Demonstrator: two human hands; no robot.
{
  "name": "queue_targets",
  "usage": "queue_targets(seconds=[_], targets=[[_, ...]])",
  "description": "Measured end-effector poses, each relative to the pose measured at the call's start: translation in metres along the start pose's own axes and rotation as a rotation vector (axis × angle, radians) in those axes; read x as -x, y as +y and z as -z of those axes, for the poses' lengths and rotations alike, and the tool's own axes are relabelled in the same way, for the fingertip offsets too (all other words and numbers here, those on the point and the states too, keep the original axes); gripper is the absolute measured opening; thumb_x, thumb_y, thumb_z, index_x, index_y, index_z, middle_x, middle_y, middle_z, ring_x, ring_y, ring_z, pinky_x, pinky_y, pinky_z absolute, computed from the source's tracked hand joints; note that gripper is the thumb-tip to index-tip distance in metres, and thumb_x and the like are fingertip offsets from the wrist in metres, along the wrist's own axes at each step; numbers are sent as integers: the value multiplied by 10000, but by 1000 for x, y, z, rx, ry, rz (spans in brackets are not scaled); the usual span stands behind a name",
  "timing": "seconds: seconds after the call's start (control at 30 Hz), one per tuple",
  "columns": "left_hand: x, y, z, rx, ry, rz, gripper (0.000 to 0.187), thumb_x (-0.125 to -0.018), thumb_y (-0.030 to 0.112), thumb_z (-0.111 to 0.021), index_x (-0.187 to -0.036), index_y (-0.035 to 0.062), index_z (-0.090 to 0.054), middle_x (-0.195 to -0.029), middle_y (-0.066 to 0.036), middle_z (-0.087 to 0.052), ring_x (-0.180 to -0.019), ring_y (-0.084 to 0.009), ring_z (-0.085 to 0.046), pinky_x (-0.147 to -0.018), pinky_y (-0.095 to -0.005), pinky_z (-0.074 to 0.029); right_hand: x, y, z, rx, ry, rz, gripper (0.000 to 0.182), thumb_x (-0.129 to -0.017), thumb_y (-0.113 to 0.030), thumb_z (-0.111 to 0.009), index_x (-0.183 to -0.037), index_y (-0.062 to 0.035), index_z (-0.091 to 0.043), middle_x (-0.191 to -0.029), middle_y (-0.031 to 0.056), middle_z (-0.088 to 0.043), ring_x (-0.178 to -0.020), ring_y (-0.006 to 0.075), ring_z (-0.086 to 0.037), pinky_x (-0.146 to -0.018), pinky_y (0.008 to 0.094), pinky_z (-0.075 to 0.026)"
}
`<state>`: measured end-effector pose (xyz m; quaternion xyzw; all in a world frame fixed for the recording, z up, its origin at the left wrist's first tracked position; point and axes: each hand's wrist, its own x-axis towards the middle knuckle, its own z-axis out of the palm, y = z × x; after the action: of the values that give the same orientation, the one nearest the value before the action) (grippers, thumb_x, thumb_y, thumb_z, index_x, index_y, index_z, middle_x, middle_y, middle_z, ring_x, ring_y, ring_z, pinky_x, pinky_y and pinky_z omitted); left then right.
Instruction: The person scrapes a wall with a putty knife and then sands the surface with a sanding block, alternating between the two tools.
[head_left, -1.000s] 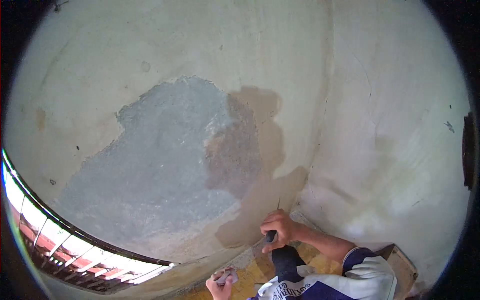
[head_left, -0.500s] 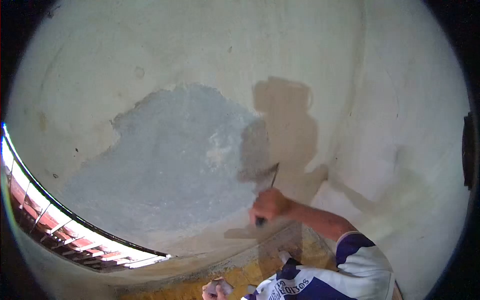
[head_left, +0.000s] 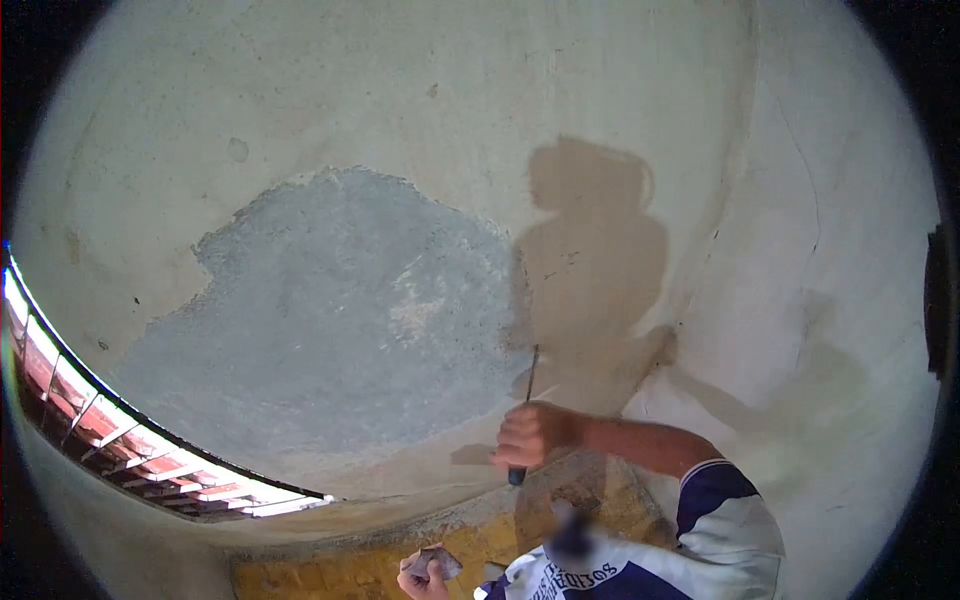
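My right hand [head_left: 538,433] is wrapped round a black-handled tool [head_left: 516,476] whose thin dark blade [head_left: 533,372] points up, seen nearly edge-on. The blade tip lies by the lower right edge of a bare grey patch [head_left: 330,300] in the wall's pale coating. Low in the view, my left hand [head_left: 410,580] grips a grey-brown, angular piece [head_left: 438,562] between thumb and fingers. It resembles a stone chunk or folded sandpaper; I cannot tell which.
The pale wall [head_left: 440,110] meets another wall [head_left: 840,180] at a corner on the right. A barred opening [head_left: 150,460] curves along the lower left. Below the patch runs a yellowish surface [head_left: 330,570]. My shadow falls across the wall beside the patch.
My right hand has shifted slightly left and down with the tool, whose blade is more upright. More of my left hand and the piece in it shows. The view has shifted slightly.
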<state>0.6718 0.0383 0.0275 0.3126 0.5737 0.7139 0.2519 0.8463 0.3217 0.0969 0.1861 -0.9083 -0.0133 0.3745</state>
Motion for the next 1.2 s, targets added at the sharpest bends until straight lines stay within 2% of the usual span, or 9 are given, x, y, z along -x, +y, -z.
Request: queue_targets(seconds=[0.1,0.2,0.3,0.5,0.6,0.83,0.93,1.1,1.2], targets=[[6,9,-11,23,77,130,178,-888,118,-688,-908,36,-531,-852,-38,-591,-749,-140,-552,-747,-327,-501,-19,0,25,84,65,9,279,-744,-208,-695,-643,-149,-442,-590,-32,-412,-511,128,-483,-428,294,-372],[3,18,-6,-143,-52,33,176,-884,115,-691,-847,40,-536,-820,-28,-590,-727,-130,-536,-727,-318,-491,-33,-24,37,128,-64,151,173,-680,-236,-665,-721,-150,-521,-618,-16,-481,-531,142,-534,-474,318,-444],[7,26,-17,-57,46,138,197,-884,114,-691,-792,54,-528,-770,-12,-565,-700,-120,-520,-694,-316,-482,-21,22,42,223,-19,-81,204,-690,-250,-677,-704,-158,-495,-609,-19,-470,-528,146,-527,-466,313,-438],[2,20,-6,-116,-63,-47,267,-895,125,-685,-740,74,-474,-718,-9,-520,-668,-113,-509,-645,-313,-485,-26,18,40,108,17,7,237,-727,-238,-699,-676,-138,-490,-570,-22,-443,-499,151,-511,-443,301,-414],[4,-7,6,27,17,77,283,-907,140,-682,-740,76,-463,-725,-34,-554,-671,-113,-523,-615,-307,-491,-28,20,37,231,62,12,273,-749,-231,-698,-629,-141,-470,-554,-18,-441,-491,156,-510,-446,293,-414],[4,9,4,-29,-44,38,229,-911,163,-688,-799,40,-531,-779,-71,-617,-651,-134,-561,-588,-299,-492,-38,29,54,173,92,-37,269,-728,-200,-687,-620,-155,-446,-555,-36,-442,-488,159,-512,-453,308,-418],[6,36,-17,32,-26,93,238,-909,198,-693,-831,15,-563,-758,-69,-618,-636,-130,-558,-578,-299,-487,-56,-12,42,108,116,175,263,-721,-212,-695,-630,-142,-458,-553,-17,-442,-483,176,-508,-461,317,-419],[3,5,2,-19,-151,31,313,-901,281,-709,-843,6,-573,-743,-49,-614,-634,-123,-555,-565,-300,-481,-40,31,53,277,61,-28,272,-676,-263,-706,-650,-126,-473,-567,-30,-468,-493,172,-519,-473,322,-413],[3,13,-4,41,-139,-6,294,-900,262,-710,-857,7,-570,-769,-48,-621,-647,-128,-565,-588,-310,-492,-66,-9,51,48,146,120,274,-675,-263,-716,-673,-115,-486,-586,1,-483,-523,185,-534,-483,333,-417]])
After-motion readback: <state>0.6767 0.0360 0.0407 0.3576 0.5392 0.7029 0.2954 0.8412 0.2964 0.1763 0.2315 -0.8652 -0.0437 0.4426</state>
